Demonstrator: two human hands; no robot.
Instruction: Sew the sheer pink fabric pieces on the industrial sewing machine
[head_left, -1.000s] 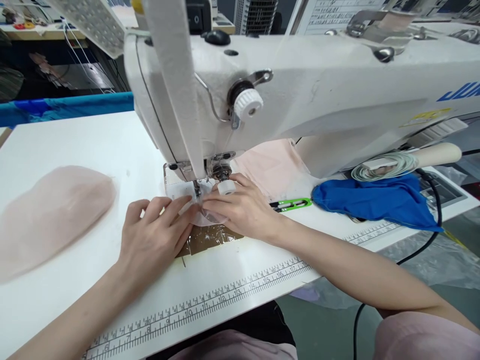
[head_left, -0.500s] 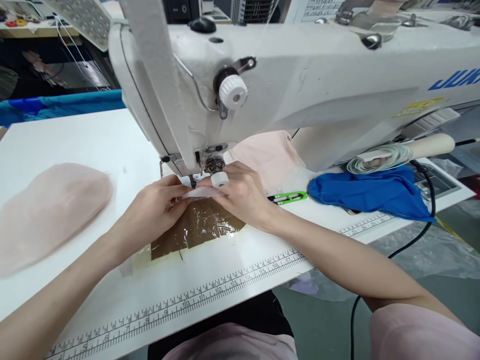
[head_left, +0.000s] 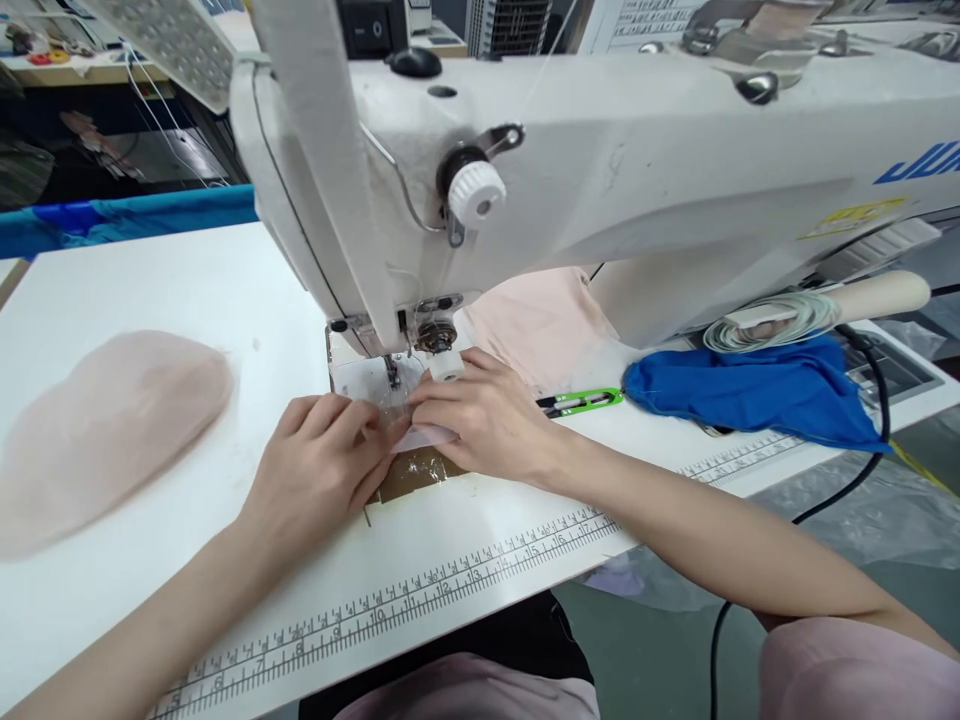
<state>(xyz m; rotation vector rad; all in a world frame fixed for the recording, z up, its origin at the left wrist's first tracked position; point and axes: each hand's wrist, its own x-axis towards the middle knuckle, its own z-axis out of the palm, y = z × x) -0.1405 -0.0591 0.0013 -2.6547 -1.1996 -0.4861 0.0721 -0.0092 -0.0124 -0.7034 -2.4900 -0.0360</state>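
Just in front of the needle of a white sewing machine, both hands meet on a small piece of thin pale fabric. My left hand is closed, its thumb and fingers pinching the fabric's left edge. My right hand lies across the fabric's right side with curled fingers pressed on it. The presser foot is just beyond the fingertips. Below the hands, a brown patch under clear tape shows in part; my left hand hides much of it.
Sheer pink fabric lies on the left of the white table. Pale pink cloth sits behind my right hand. Green thread snips and a blue cloth lie to the right. A printed ruler runs along the front edge.
My hands have come nearer the body with the pale fabric, away from the needle. The presser foot shows more clearly, and my left hand covers more of the brown patch.
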